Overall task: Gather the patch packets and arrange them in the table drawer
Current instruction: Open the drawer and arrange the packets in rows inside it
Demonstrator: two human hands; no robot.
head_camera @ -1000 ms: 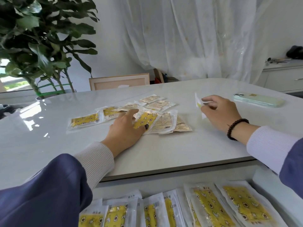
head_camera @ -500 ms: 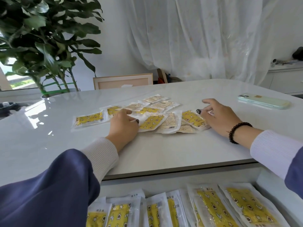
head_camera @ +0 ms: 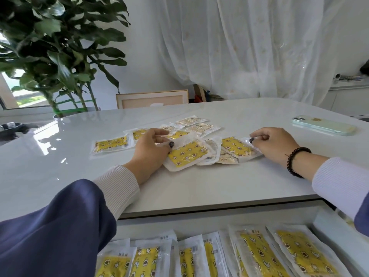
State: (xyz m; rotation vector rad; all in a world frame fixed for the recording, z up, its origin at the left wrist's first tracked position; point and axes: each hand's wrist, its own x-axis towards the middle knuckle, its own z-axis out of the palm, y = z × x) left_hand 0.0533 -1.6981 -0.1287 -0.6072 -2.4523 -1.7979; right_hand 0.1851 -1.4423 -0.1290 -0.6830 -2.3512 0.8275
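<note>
Several yellow patch packets lie scattered mid-table. My left hand (head_camera: 148,149) pinches the top edge of one packet (head_camera: 188,154), thumb over its clear rim. My right hand (head_camera: 273,143) pinches the corner of a second packet (head_camera: 236,146) lying face up to the right. A lone packet (head_camera: 110,143) sits farther left, and pale packets (head_camera: 196,127) lie behind. Below the table edge, the open drawer (head_camera: 329,230) holds rows of packets (head_camera: 257,254).
A mint-green phone (head_camera: 323,127) lies at the right of the white table (head_camera: 199,186). A large potted plant (head_camera: 52,56) stands at the back left, a framed board (head_camera: 152,98) behind the table, and a white cabinet (head_camera: 349,98) at the far right.
My right hand laid its packet down beside the pile and now pinches its corner. My left hand curled onto the near packet's edge and pulled it toward me.
</note>
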